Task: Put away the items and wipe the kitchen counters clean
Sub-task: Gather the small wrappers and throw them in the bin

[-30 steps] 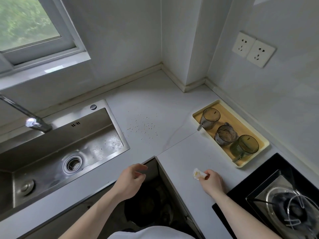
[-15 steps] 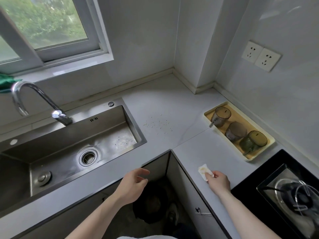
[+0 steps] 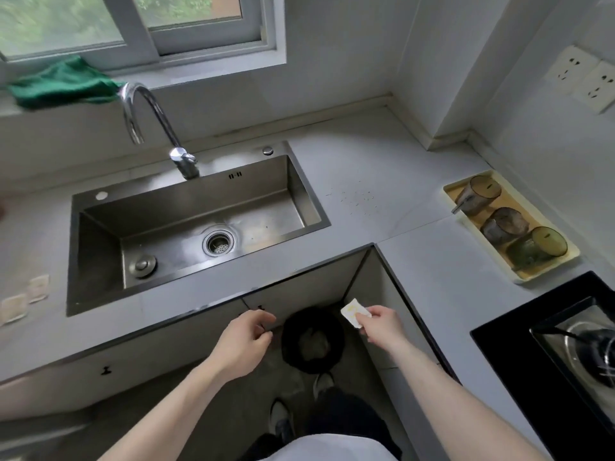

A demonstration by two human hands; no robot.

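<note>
My right hand (image 3: pixel 379 324) pinches a small white and yellow wrapper (image 3: pixel 354 312), holding it off the counter's front edge, just above and right of a black bin (image 3: pixel 311 341) on the floor in the corner. My left hand (image 3: pixel 244 341) hovers empty beside the bin, fingers loosely curled and apart. Scattered crumbs (image 3: pixel 357 199) lie on the grey counter (image 3: pixel 432 267) right of the steel sink (image 3: pixel 186 224). A green cloth (image 3: pixel 63 83) rests on the window sill at the back left.
A yellow tray (image 3: pixel 545 272) with three smoky glasses stands by the right wall. A black gas hob (image 3: pixel 545 344) fills the front right. The tap (image 3: pixel 149 124) arches over the sink. Two small pale squares (image 3: pixel 25 297) lie on the counter at far left.
My right hand has carried the wrapper left, off the counter and out over the bin. The view has swung left, bringing in the whole sink, the tap and the green cloth.
</note>
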